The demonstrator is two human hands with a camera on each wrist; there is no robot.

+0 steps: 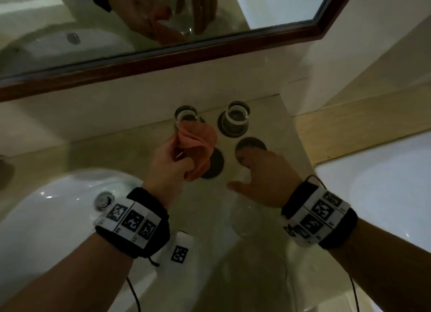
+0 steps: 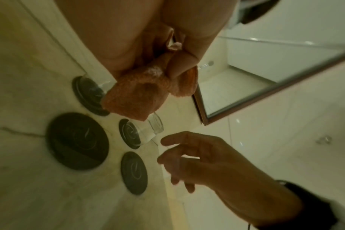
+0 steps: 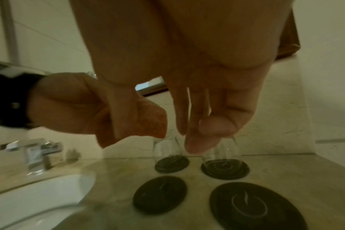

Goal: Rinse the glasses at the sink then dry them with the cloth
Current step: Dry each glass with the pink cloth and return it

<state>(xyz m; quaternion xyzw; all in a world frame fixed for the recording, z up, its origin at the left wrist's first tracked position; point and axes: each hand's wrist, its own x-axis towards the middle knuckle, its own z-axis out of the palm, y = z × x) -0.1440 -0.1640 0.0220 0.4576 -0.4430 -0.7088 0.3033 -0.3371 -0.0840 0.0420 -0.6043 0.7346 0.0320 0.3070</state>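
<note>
My left hand (image 1: pixel 184 162) grips a bunched orange cloth (image 1: pixel 196 146), held above the counter just in front of the back left glass (image 1: pixel 186 114); whether they touch I cannot tell. A second clear glass (image 1: pixel 236 118) stands to its right. Both sit on dark coasters against the wall. My right hand (image 1: pixel 242 172) hovers over the counter with relaxed, spread fingers and holds nothing. In the right wrist view its fingers (image 3: pixel 195 140) hang down before the two glasses (image 3: pixel 166 147) (image 3: pixel 225 152). The left wrist view shows the cloth (image 2: pixel 132 99) in my fingers.
Two empty dark coasters (image 3: pixel 159 194) (image 3: pixel 252 207) lie nearer me. A white basin (image 1: pixel 58 206) with a tap (image 3: pixel 37 154) is on the left, another white basin (image 1: pixel 384 183) on the right. A framed mirror (image 1: pixel 163 55) hangs above. A faint clear shape (image 1: pixel 242 220) shows under my right wrist.
</note>
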